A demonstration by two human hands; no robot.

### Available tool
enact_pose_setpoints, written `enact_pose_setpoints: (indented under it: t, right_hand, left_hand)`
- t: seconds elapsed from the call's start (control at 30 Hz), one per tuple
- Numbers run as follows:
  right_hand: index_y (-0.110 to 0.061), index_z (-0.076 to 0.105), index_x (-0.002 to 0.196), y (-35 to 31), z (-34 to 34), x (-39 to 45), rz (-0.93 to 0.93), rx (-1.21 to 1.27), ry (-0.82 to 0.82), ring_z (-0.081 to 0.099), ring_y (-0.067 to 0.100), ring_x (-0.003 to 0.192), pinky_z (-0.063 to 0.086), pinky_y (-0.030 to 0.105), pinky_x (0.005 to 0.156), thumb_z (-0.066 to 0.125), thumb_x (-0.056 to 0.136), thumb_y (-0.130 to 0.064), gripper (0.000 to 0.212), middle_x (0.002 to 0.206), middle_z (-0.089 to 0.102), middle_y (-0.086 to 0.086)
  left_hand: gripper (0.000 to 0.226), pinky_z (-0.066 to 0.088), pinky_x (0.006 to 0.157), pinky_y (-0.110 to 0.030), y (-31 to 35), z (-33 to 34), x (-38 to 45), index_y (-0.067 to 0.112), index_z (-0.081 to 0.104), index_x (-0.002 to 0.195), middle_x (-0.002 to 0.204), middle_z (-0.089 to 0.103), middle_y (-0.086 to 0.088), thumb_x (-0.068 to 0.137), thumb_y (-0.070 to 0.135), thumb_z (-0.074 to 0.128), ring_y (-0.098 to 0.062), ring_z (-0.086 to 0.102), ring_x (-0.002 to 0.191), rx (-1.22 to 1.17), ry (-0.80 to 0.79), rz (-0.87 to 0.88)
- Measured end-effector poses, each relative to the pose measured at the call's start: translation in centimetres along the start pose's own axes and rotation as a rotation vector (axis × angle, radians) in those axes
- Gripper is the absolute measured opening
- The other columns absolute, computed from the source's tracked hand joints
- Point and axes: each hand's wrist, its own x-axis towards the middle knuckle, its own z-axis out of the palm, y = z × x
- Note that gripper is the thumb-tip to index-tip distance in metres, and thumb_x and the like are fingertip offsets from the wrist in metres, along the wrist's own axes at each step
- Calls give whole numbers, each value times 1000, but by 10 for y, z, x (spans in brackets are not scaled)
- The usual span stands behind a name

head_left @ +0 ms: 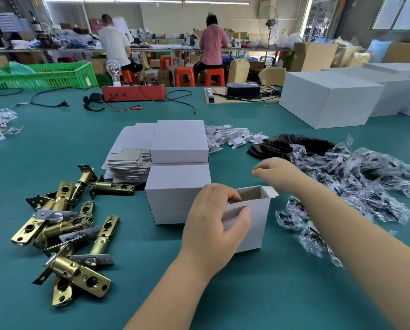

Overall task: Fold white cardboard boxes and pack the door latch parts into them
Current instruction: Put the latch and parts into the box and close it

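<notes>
Head view, open box: we see a white cardboard box [249,217] standing upright on the green surface [151,282], near the middle of its near edge, top flap up and mouth open.
Head view, left hand: the left hand [213,225] grips the box's near wall; its fingers [230,195] curl over the rim into the mouth and the thumb presses the outer face. Something metallic shows under the fingers, too hidden to name.
Head view, right hand: the right hand [277,171] hangs above and behind the box, touching nothing; its fingers are loosely curled together and hold nothing that we can make out.
Head view, latch parts: brass door latch parts [65,225] lie heaped toward the left edge, well apart from the box.
Head view, finished boxes: closed white boxes [177,186] are stacked just behind the open one, with flat box blanks [127,160] beside them.
Head view, bags: clear plastic bags [356,177] sprawl toward the right edge, near the right forearm.
Risk 1: we judge the thin wall could crease or buckle under the thumb's squeeze.
Risk 2: the box stands on a narrow end; a sideways push could tip it against the stack.
Risk 3: the forearm could drag bags along.
Risk 4: closing the flap over an unseated part would likely jam it.
</notes>
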Motion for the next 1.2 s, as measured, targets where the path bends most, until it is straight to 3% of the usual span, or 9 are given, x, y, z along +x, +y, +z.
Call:
enact_pose_setpoints:
  t: [0.07,0.17,0.43,0.57,0.67,0.77,0.97,1.1,1.2]
  right_hand:
    - [-7,58,129,16,5,25,31,-236,31,52,32,118,42,38,100,48,93,-24,40,133,57,14]
    - [-12,38,145,28,17,55,29,-314,12,44,35,125,36,38,104,47,93,-21,53,145,42,15]
    - [-4,43,133,22,26,111,-2,-476,357,35,34,123,35,39,97,48,92,-25,46,134,41,19]
    - [-5,29,144,24,31,126,50,-568,119,23,29,140,26,40,110,39,98,-37,57,151,30,13]
    - [-5,45,128,28,32,123,-25,-555,214,41,30,127,38,39,96,41,96,-14,34,133,51,16]
    - [-10,52,121,33,22,108,-43,-491,273,54,32,110,42,37,77,43,87,-2,35,119,60,14]
    - [-5,50,127,39,24,81,-123,-687,146,45,34,117,35,40,100,48,95,-40,47,124,54,18]
    - [-5,52,129,37,19,62,-143,-584,116,47,34,117,38,38,98,51,96,-29,40,126,53,19]
    - [-8,59,127,36,14,45,-153,-360,225,51,33,114,41,36,94,48,96,-17,33,125,58,17]
  left_hand:
    - [21,40,73,-18,0,0,-1,13,57,87,86,52,11,83,33,52,-8,49,82,0,3,6]
    - [20,40,73,-19,-1,1,1,14,58,86,85,53,9,82,33,52,-8,49,81,19,12,20]
    - [17,40,69,-19,-6,5,7,12,57,83,82,52,8,80,28,54,-10,50,77,40,70,56]
    - [17,41,69,-19,-8,7,8,11,57,83,82,52,7,79,27,55,-11,50,75,53,88,76]
    - [19,41,70,-18,-9,7,10,10,58,84,82,52,9,79,28,54,-10,49,77,50,96,57]
    - [20,40,71,-17,-8,7,10,10,58,85,81,51,10,79,29,53,-9,48,78,51,81,27]
    - [24,39,72,-14,-6,7,9,9,58,86,82,48,16,80,32,51,-6,47,80,23,74,2]
    - [23,38,72,-12,-6,7,7,14,57,86,86,51,16,81,35,51,-5,48,82,-9,58,-16]
    - [17,37,72,-11,-8,7,5,23,52,87,87,52,15,81,39,50,-3,49,85,-33,49,-28]
